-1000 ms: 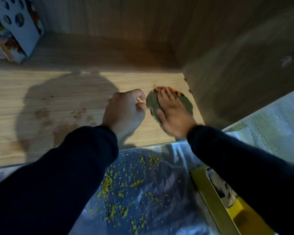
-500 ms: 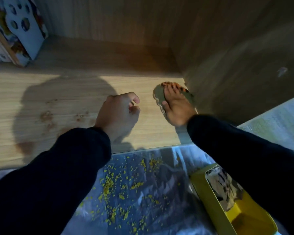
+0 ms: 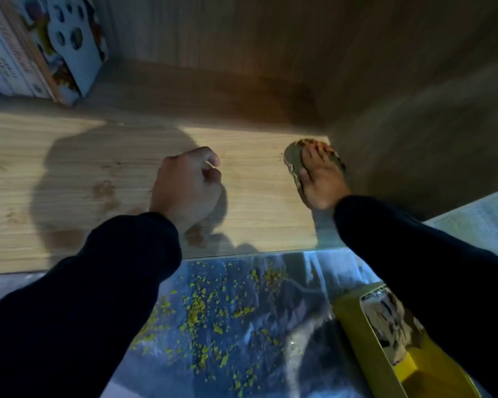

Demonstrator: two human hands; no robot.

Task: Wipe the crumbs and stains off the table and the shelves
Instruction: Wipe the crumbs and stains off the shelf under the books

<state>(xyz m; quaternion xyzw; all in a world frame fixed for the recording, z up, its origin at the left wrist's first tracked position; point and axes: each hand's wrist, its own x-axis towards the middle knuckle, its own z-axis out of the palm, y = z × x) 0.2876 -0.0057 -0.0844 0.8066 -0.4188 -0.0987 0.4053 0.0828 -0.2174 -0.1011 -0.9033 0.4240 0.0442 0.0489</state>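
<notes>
My right hand [image 3: 319,179] lies flat with straight fingers on a grey-green cloth [image 3: 292,160], pressing it onto the wooden shelf [image 3: 256,202] right against the shelf's right side wall. Orange crumbs cling to the cloth's far edge. My left hand [image 3: 184,188] rests on the shelf board as a loose fist with nothing in it. Brown stains [image 3: 104,188] mark the board left of that hand. Below the shelf's front edge, yellow crumbs [image 3: 207,308] are scattered over a plastic-covered surface [image 3: 270,326].
Several books [image 3: 41,44] stand at the shelf's far left. A yellow tray [image 3: 362,340] holding a crumpled dirty rag sits at the lower right. The shelf's side wall [image 3: 414,124] rises on the right, and its back panel is close behind.
My right hand has slid the cloth to the right, up against the side wall. My left hand has stayed about where it was, fingers curled.
</notes>
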